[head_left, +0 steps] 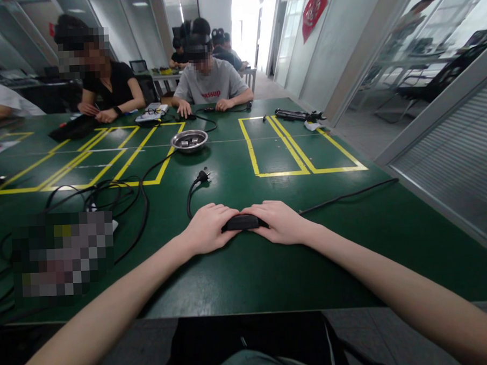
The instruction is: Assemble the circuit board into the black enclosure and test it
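Note:
A black power adapter lies on the green table in front of me, its ends covered by my hands. My left hand is closed round the left end, thumb in front and fingers behind. On the other end, my right hand grips in the same way. From behind my left hand a short black cord curves up to a plug, whose pins point right. A thin black cable runs from beyond my right hand toward the table's right edge.
A steel bowl with small metal parts stands ahead. Tangled black cables lie at left beside a blurred-out item. A folded black tripod-like thing rests at the far right. Yellow tape marks the table. People sit opposite.

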{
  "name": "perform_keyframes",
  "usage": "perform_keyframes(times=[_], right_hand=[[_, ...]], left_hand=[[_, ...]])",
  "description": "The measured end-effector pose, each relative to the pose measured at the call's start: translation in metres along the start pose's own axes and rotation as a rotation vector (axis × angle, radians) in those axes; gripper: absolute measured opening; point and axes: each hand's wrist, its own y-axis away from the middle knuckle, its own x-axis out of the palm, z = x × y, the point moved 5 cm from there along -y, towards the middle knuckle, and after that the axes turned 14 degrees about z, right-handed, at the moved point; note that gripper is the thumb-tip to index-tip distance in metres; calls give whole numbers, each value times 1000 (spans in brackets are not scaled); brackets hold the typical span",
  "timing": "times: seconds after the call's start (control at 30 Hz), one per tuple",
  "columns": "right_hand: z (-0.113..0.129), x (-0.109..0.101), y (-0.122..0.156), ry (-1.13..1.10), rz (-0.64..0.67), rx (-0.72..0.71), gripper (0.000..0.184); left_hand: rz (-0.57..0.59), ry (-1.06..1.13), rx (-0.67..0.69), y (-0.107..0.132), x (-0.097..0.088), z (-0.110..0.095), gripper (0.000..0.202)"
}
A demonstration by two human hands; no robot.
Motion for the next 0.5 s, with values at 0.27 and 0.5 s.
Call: perform_keyframes(times=[0.27,0.5], right_hand=[[7,-6,-1,117,-17,-40,33],[9,-5,0,185,-41,-13,36]], left_hand=[[36,2,12,0,0,-3,30],[16,-122,56,1,-3,-5,42]])
